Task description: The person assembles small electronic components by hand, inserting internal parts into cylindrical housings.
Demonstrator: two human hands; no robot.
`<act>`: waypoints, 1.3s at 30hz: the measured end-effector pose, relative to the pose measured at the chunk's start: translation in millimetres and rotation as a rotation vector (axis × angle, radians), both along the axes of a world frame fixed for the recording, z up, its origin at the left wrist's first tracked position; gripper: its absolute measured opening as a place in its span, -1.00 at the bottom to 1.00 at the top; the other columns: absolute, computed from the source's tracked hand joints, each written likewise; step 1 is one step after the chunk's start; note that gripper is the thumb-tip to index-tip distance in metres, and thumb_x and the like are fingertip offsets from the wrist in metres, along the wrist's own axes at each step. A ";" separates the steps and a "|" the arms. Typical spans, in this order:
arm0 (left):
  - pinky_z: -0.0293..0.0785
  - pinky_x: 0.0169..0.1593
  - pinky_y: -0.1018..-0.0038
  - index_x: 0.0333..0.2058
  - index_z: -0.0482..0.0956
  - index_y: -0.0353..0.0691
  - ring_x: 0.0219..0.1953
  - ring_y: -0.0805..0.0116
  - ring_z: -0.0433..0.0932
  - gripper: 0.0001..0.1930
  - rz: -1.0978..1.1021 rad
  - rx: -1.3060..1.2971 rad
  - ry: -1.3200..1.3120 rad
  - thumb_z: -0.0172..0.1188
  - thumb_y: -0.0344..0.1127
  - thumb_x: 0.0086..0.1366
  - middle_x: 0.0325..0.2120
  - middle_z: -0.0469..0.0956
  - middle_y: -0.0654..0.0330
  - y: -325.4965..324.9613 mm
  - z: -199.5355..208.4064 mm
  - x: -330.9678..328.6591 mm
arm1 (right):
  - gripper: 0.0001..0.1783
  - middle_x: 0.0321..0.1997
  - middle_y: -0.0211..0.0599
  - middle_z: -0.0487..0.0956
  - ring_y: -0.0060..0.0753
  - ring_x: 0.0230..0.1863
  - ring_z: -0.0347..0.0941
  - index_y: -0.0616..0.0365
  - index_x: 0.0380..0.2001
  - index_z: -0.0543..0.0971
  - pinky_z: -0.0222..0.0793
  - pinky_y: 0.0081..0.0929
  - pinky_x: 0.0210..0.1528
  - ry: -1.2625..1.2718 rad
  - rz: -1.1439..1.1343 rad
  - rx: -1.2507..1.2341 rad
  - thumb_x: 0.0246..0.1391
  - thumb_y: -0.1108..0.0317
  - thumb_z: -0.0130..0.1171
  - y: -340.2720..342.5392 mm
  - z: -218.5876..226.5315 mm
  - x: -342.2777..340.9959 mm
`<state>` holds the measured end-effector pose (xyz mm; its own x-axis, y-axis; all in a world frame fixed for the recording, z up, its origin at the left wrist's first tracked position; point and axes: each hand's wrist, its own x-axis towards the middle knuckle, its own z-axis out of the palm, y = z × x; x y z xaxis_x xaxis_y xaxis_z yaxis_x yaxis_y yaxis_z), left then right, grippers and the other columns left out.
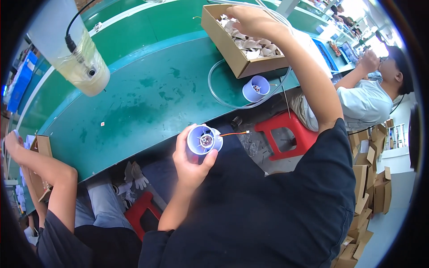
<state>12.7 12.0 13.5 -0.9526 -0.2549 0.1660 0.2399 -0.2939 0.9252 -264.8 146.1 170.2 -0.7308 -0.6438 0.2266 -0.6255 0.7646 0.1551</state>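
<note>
A lavender cup (205, 140) is in the left grip (189, 169), near the table (147, 107).
This grip clasps its wall; the wires (234, 133) point right. The right grip (252, 21) is over the carton (224, 51) of paper pieces (253, 45); I cannot tell if it holds any.

Black shirt (263, 219) — short, loose sleeves (328, 154) — bare forearms (308, 69).

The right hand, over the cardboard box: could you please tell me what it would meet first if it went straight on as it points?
Probably the pale pieces heaped in the cardboard box; how high the right hand sits is unclear, so it might pass over them instead.
</note>
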 end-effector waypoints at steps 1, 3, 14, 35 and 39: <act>0.38 0.05 0.42 0.06 0.25 -0.40 -0.07 0.33 0.48 -0.35 -0.002 -0.003 0.000 0.34 -0.45 -0.02 -0.10 0.46 0.03 -0.9 -0.4 0.3 | -0.68 -0.18 -0.06 0.52 -0.08 -0.15 0.48 0.10 -0.05 0.43 0.46 -0.28 -0.14 -0.090 -0.064 -0.008 0.08 0.43 0.03 -3.6 4.2 -0.4; 0.38 0.04 0.42 0.06 0.25 -0.40 -0.08 0.34 0.48 -0.35 0.001 0.009 0.003 0.34 -0.45 -0.02 -0.10 0.46 0.04 -0.8 0.0 1.8 | -0.64 -0.11 -0.09 0.51 -0.11 -0.12 0.48 0.02 0.02 0.39 0.49 -0.32 -0.16 -0.272 -0.193 -0.020 0.12 0.39 0.02 -13.7 15.9 9.5; 0.42 -0.48 0.64 0.09 0.21 -0.35 -0.41 0.47 0.48 -0.37 0.014 -0.089 0.039 0.27 -0.44 0.03 -0.06 0.41 -0.09 -3.6 -7.5 3.2 | -0.66 -0.10 -0.08 0.52 -0.09 -0.11 0.49 0.06 -0.05 0.49 0.39 -0.31 0.03 -0.080 0.205 0.074 0.08 0.53 0.04 14.6 -15.2 -42.0; 0.40 0.04 0.43 0.06 0.23 -0.41 -0.09 0.35 0.50 -0.38 0.035 -0.089 0.102 0.30 -0.48 0.03 -0.14 0.47 0.07 -3.8 3.6 4.5 | -0.73 -0.35 -0.29 0.51 -0.36 -0.26 0.46 0.16 -0.28 0.46 0.36 -0.26 -0.21 0.178 0.319 -0.089 0.04 0.22 0.21 25.6 0.5 -38.7; 0.41 0.01 0.44 0.05 0.25 -0.41 -0.11 0.36 0.50 -0.38 0.079 -0.095 0.085 0.32 -0.47 0.01 -0.14 0.48 0.07 -5.5 4.9 5.1 | -0.49 -0.13 -0.17 0.51 -0.30 -0.06 0.44 0.21 -0.06 0.41 0.32 -0.32 -0.04 -0.663 -0.043 -0.663 -0.01 0.18 0.28 24.1 28.4 6.7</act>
<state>17.7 6.5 18.4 -0.9117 -0.3083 0.2717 0.3372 -0.1834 0.9234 -258.1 170.2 198.7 -0.8624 -0.5019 0.0661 -0.3991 0.5937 -0.6987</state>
